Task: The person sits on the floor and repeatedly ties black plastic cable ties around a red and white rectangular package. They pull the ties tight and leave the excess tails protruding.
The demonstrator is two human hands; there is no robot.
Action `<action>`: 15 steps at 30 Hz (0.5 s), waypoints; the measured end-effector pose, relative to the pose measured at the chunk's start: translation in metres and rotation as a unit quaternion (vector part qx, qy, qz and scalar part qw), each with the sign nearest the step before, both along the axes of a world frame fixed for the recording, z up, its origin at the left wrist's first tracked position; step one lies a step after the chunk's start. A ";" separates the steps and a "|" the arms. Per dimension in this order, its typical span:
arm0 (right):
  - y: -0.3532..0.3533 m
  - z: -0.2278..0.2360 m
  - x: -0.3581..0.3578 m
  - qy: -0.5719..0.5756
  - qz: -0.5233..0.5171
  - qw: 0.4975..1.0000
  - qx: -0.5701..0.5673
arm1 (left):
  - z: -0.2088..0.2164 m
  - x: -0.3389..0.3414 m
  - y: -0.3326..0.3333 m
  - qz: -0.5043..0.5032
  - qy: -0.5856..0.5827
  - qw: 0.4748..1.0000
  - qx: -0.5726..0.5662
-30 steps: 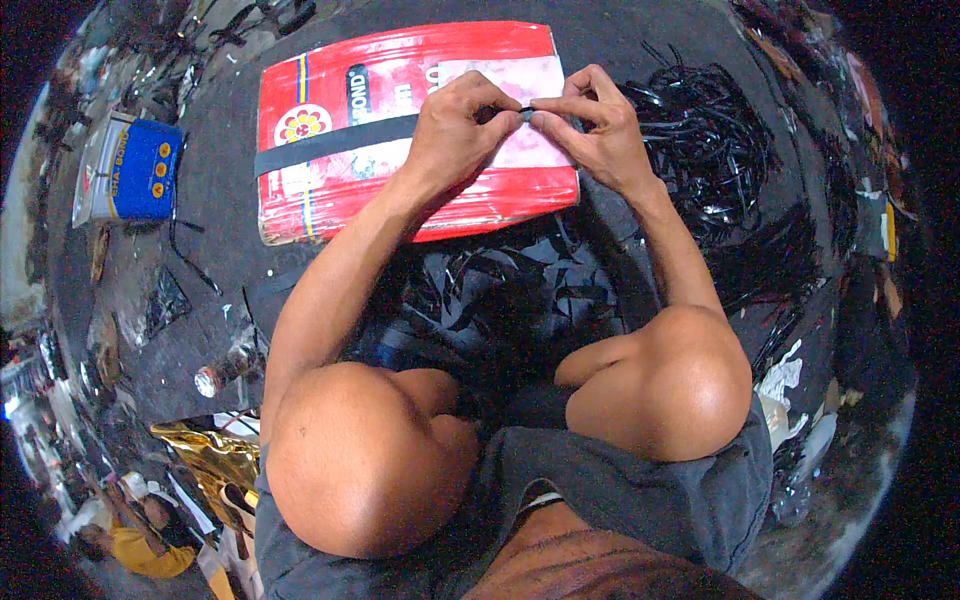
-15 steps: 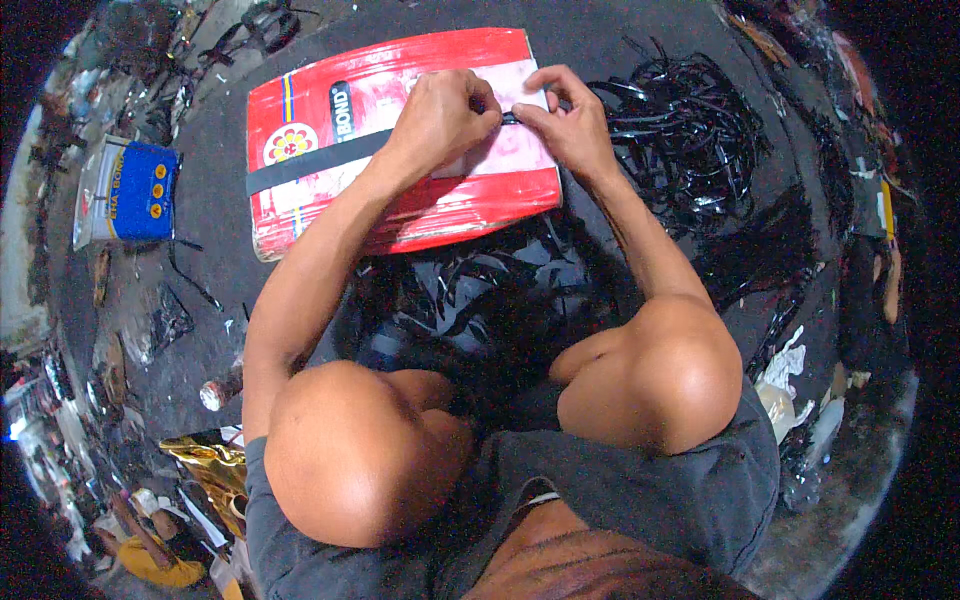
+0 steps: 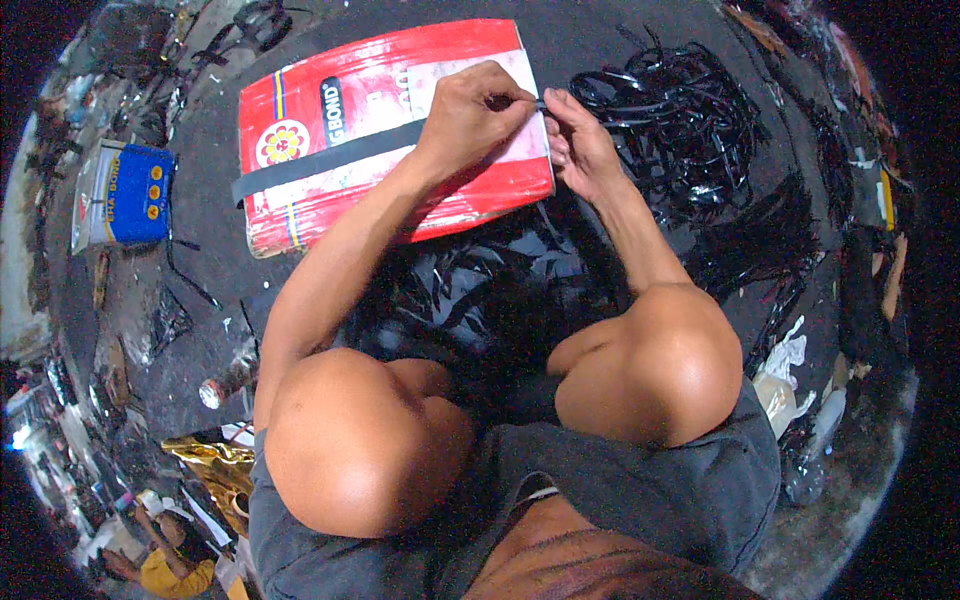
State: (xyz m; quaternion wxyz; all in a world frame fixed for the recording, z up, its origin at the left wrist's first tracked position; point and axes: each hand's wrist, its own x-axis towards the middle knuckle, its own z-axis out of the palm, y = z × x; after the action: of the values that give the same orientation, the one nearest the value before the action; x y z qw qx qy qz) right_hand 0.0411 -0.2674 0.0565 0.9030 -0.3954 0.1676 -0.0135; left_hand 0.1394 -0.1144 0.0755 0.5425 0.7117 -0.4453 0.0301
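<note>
Both hands on the strip, right at the panel's edge!
The dark flat strip (image 3: 330,163) runs across the red-and-white panel (image 3: 450,40), under the left hand (image 3: 468,115), whose fingers are clamped on it; just beside, the right hand (image 3: 588,150) pinches its end between thumb and finger. Tangled black strips (image 3: 685,125) lie near the right hand, a blue can (image 3: 142,195) well off left.

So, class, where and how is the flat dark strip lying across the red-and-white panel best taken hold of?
I'd grip the flat dark strip by its left end, coming from the left, thumb above and finger beneath. It is thin and flat, and that uncovered end pokes slightly past the red-and-white panel's edge; farther right, the left hand covers it.
</note>
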 end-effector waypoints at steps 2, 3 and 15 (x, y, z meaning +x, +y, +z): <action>-0.002 0.010 0.008 0.019 -0.010 0.996 -0.089 | -0.004 0.002 -0.001 -0.006 0.019 1.000 -0.013; -0.004 0.019 0.007 0.033 -0.018 0.990 -0.134 | -0.001 0.000 0.000 -0.001 0.018 1.000 0.007; -0.028 -0.043 0.041 0.039 -0.161 0.700 -0.695 | 0.005 -0.001 0.003 -0.002 -0.011 1.000 0.015</action>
State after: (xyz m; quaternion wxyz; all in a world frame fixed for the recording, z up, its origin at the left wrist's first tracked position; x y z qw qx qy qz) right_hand 0.0820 -0.2954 0.0137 0.3485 -0.8776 0.2069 -0.2561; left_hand 0.1385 -0.1113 0.0804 0.5272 0.7185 -0.4528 0.0304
